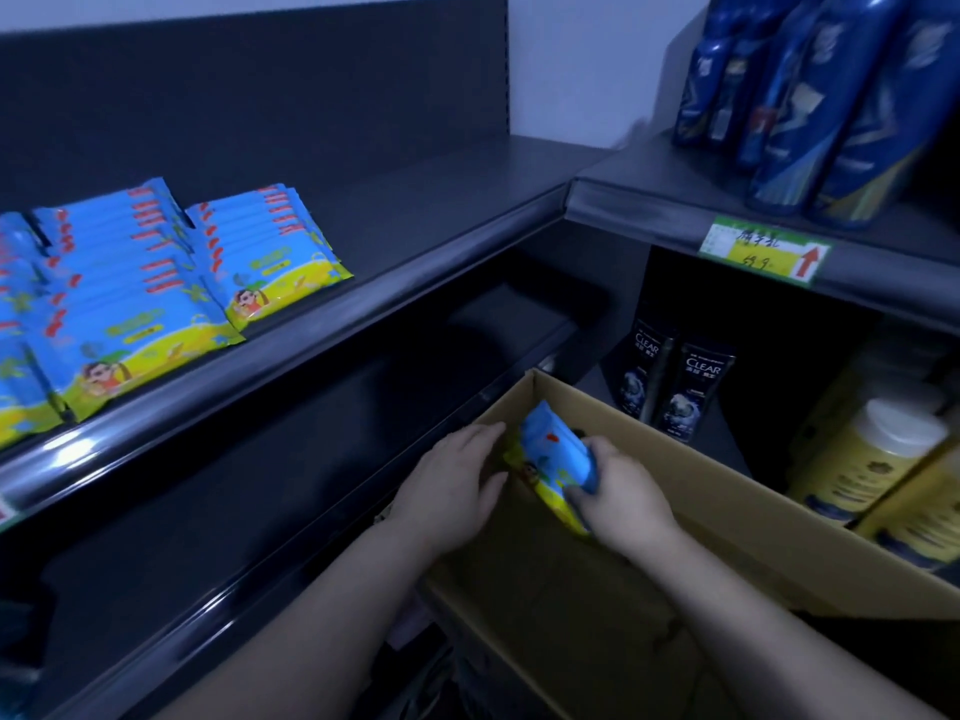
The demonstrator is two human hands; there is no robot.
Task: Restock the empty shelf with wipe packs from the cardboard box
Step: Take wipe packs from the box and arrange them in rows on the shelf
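– Currently: right hand (pixel 623 493) grips a wipe pack (pixel 553 449), fingers curled round its lower end, inside the cardboard box (pixel 727 511). Left hand (pixel 452 480) lies flat beside it, fingers straight, holding nothing.
– Shelf status?
– Stacks of packs (pixel 156 283) sit on the left part of the shelf (pixel 426 210); right part bare. Roughly half done, I'd judge.
– Box stock left?
– Can't tell, its floor is dark. This pack is not yet placed; next slot looks right of the stacks.

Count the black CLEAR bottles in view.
2. Left CLEAR bottle and right CLEAR bottle stand side by side behind the cardboard box; others may be hidden.
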